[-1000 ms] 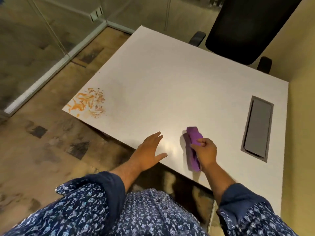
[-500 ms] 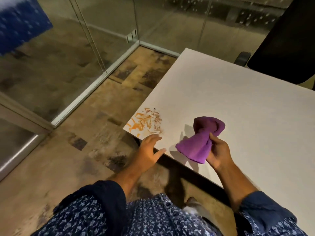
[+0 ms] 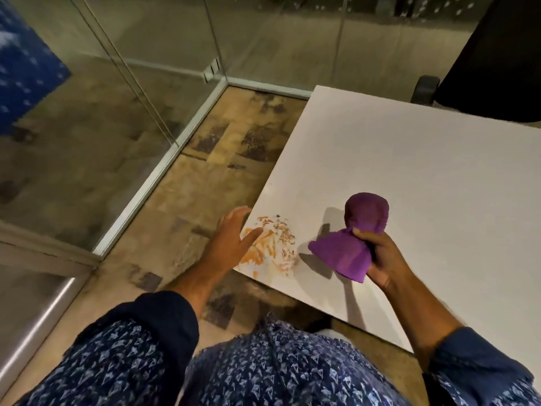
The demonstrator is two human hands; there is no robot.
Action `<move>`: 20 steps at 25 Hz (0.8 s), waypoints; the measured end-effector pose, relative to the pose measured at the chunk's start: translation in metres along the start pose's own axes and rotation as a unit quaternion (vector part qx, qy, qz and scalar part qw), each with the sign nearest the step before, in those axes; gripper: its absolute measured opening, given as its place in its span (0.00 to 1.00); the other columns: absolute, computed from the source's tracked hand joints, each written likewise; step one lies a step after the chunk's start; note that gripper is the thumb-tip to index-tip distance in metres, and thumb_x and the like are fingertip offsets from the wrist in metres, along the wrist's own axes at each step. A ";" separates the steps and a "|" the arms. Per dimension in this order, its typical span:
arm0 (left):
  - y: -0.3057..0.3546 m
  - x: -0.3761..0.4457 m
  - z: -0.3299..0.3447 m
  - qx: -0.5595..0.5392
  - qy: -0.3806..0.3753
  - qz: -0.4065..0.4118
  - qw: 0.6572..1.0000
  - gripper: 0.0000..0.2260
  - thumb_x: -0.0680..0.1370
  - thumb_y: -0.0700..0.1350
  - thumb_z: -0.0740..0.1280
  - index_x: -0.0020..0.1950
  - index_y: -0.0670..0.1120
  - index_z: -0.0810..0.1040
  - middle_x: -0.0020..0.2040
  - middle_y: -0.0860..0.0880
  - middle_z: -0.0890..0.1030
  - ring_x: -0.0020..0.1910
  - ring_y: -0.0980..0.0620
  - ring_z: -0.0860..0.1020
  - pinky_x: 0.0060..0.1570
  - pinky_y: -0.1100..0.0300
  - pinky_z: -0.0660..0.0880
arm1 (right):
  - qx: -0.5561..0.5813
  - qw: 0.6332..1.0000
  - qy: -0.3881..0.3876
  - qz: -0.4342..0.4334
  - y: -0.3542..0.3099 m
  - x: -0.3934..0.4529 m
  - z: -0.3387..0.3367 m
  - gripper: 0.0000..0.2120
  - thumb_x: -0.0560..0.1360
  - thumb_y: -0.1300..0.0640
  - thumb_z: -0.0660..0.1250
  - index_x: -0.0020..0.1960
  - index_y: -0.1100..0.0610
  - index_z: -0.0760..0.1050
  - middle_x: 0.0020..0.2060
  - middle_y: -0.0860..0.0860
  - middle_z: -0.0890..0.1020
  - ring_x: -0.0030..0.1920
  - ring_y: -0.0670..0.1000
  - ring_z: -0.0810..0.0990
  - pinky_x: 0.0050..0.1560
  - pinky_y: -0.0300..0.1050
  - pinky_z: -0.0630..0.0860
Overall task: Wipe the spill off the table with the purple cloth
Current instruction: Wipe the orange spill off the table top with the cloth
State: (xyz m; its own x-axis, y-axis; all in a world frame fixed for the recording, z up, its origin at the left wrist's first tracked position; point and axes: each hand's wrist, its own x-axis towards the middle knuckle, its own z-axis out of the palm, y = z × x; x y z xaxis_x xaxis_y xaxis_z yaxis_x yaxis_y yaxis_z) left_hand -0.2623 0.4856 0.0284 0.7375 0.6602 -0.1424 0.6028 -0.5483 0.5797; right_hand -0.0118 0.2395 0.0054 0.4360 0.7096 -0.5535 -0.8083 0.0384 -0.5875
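An orange and brown spill (image 3: 273, 244) is smeared on the near left corner of the white table (image 3: 409, 177). My right hand (image 3: 380, 256) grips the bunched purple cloth (image 3: 351, 244) by its middle, lifted just above the tabletop to the right of the spill. The cloth casts a shadow on the table. My left hand (image 3: 231, 241) hovers with fingers spread at the table's left edge, partly over the spill's left side, holding nothing.
A black office chair (image 3: 491, 54) stands at the table's far side. Glass partition walls with metal frames (image 3: 164, 171) run along the left and back. Patterned floor lies left of the table's edge.
The view has shifted left toward the spill corner. My right hand has carried the cloth closer to the spill, and my left hand has moved to the table's left edge beside it.
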 end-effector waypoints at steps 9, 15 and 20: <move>-0.028 0.152 -0.017 0.088 -0.123 0.112 0.982 0.26 0.83 0.57 0.69 0.77 0.46 0.73 0.79 0.46 0.71 0.78 0.44 0.69 0.75 0.49 0.67 | 0.074 0.988 0.117 -0.066 0.032 0.032 0.016 0.16 0.79 0.49 0.74 0.61 0.60 0.84 0.49 0.59 0.85 0.48 0.57 0.86 0.57 0.55 0.85; -0.038 0.263 0.013 0.125 -0.274 0.247 0.921 0.24 0.82 0.56 0.70 0.72 0.43 0.78 0.75 0.43 0.76 0.74 0.42 0.74 0.72 0.51 0.69 | 0.066 0.906 0.379 -0.178 0.114 0.014 0.051 0.30 0.82 0.35 0.66 0.71 0.59 0.79 0.58 0.62 0.88 0.60 0.60 0.88 0.61 0.57 0.84; -0.034 0.321 0.042 0.167 -0.368 0.354 0.844 0.25 0.82 0.55 0.72 0.74 0.42 0.77 0.75 0.41 0.76 0.74 0.40 0.74 0.74 0.50 0.68 | 0.222 0.793 0.505 -0.259 0.180 0.010 0.123 0.26 0.82 0.36 0.66 0.68 0.55 0.80 0.60 0.60 0.88 0.62 0.60 0.88 0.64 0.58 0.84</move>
State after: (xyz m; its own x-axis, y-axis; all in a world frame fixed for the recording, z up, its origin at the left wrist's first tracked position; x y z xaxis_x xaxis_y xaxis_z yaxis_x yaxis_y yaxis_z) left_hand -0.0333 0.6944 -0.0703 0.8640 -0.3225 -0.3866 -0.1057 -0.8670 0.4870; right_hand -0.2013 0.3399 -0.0331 0.6678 -0.3987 -0.6286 -0.3798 0.5437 -0.7484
